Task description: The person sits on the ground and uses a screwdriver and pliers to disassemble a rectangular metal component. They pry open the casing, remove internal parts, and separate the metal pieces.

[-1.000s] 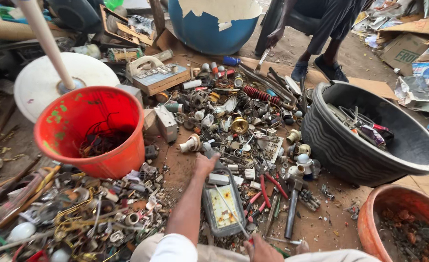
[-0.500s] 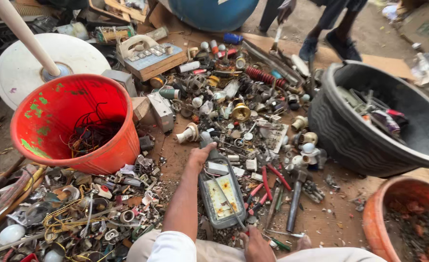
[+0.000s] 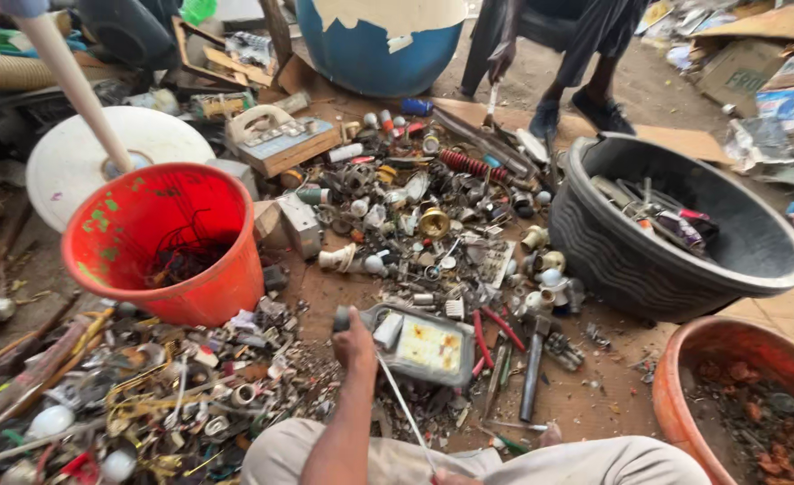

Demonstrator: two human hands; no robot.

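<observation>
A small dark cylindrical metal piece [image 3: 341, 318] is clenched in the left hand [image 3: 356, 339], just left of the grey rectangular metal tray [image 3: 415, 343] on the ground, while the right hand [image 3: 455, 476], barely seen, cannot be judged.

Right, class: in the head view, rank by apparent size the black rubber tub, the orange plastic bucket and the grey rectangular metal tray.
1. Black rubber tub
2. Orange plastic bucket
3. Grey rectangular metal tray, clearly smallest though nearest the camera
</observation>
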